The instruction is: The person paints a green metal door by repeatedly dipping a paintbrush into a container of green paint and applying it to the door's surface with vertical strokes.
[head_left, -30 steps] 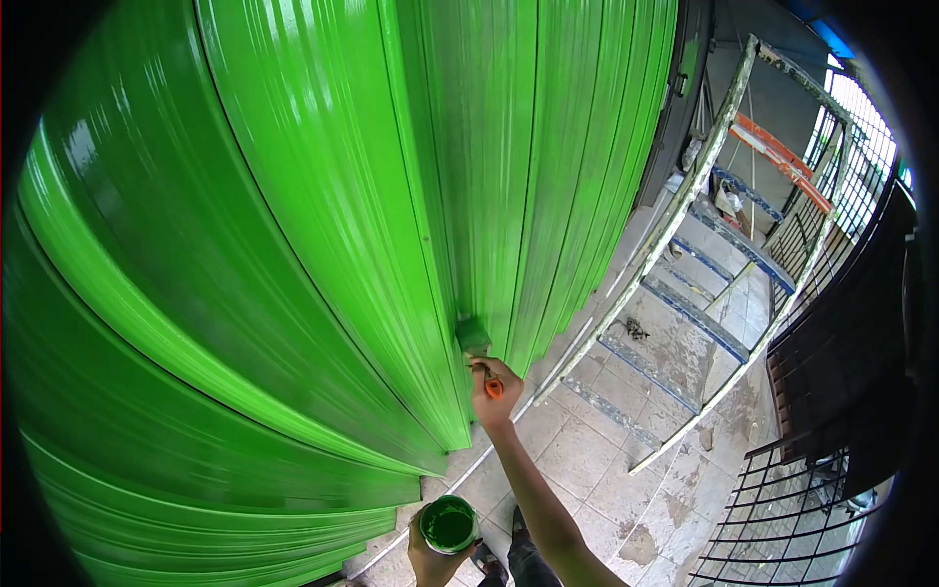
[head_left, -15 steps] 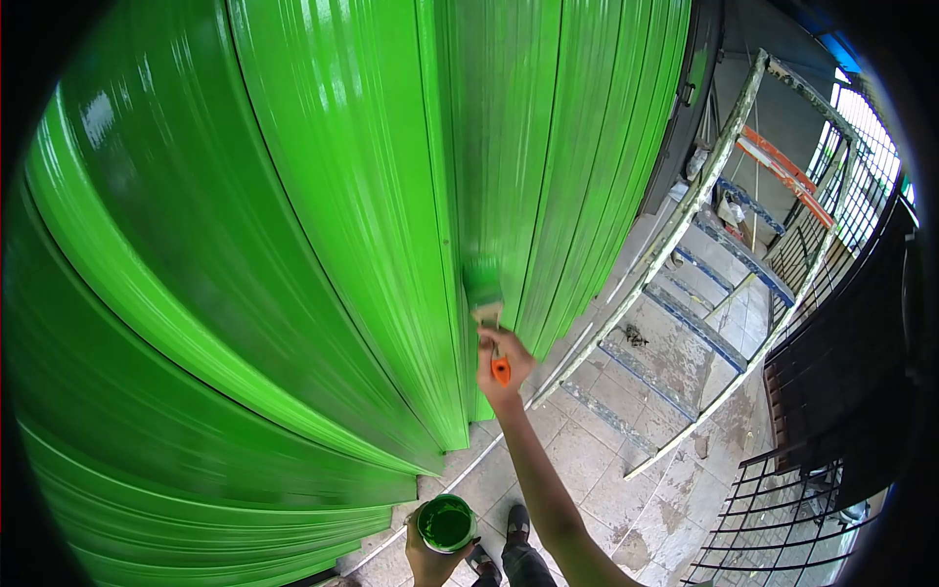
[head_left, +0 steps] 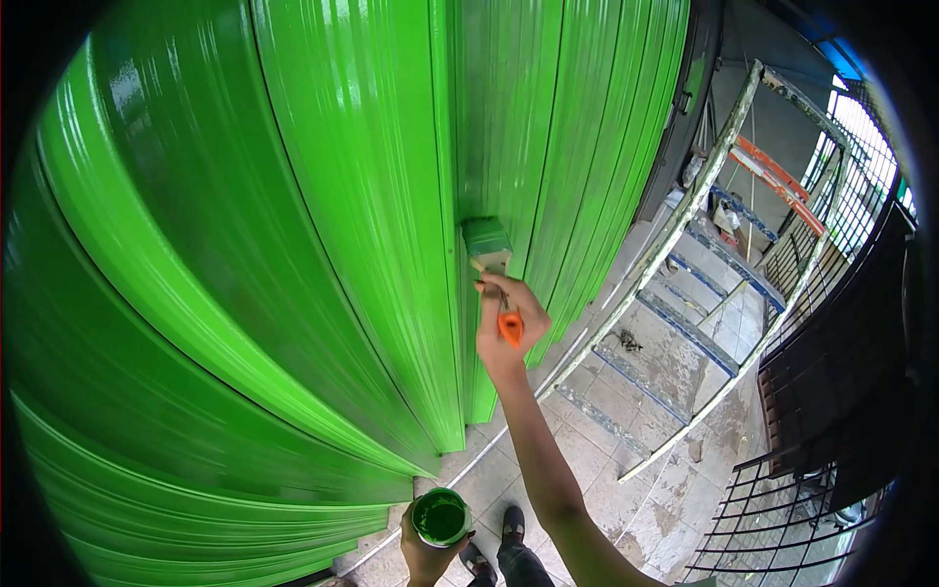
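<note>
In my right hand (head_left: 514, 318) is a paintbrush (head_left: 494, 256), its orange handle end showing below my closed fingers. The green-coated bristles touch the folded metal panel (head_left: 391, 196), which is glossy green with streaks of thinner paint around the brush. Low in the view, my left hand (head_left: 423, 553) is wrapped around a paint can (head_left: 440, 518) with green paint inside. The can is held upright near my feet, beside the panel's bottom edge.
A paint-spattered stepladder (head_left: 690, 323) stands to the right on the tiled floor (head_left: 597, 440). Black metal grilles (head_left: 773, 519) and a dark sheet (head_left: 831, 382) lie along the far right. My shoes (head_left: 513, 523) show at the bottom.
My right hand has moved the paintbrush upward along the panel. My left hand and the paint can have shifted slightly left and up in the view.
</note>
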Demonstrator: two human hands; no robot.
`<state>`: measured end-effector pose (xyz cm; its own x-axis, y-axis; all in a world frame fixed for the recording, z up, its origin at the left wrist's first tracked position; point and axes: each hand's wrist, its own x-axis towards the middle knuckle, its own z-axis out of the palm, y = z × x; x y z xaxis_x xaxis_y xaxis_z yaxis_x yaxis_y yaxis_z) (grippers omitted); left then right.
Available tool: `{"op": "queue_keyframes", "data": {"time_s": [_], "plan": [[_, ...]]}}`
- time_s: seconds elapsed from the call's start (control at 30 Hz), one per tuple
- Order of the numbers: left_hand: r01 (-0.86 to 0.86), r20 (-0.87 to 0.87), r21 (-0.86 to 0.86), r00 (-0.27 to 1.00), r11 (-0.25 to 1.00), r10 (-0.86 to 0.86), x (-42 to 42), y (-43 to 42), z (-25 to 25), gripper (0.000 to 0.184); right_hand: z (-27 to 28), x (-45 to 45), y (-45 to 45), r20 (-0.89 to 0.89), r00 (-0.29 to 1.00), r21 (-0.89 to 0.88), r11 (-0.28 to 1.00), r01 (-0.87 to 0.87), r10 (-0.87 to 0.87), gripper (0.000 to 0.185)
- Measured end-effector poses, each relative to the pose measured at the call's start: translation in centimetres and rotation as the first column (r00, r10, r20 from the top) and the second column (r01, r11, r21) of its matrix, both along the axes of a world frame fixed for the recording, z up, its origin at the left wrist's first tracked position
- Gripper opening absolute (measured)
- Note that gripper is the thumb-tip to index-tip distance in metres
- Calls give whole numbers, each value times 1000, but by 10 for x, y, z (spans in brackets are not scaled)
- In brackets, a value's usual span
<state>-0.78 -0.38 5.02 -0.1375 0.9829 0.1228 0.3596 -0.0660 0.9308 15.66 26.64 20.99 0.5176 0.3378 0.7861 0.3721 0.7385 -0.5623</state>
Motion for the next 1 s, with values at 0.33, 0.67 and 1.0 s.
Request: {"op": "queue_keyframes", "data": {"time_s": [0.33,0.67,1.0], "plan": [[20,-52,-18,998,1000,-21,2,-6,13,84,-151,1,-27,68,996,-383,921,74,-52,10],[41,21,42,999,998,-42,-4,0,12,84,37,5,2,-75,996,89,995,-43,50,14],[38,2,-8,999,999,-38,-5,-9,6,86,-149,16,-29,28,996,-378,921,93,-89,11]]}}
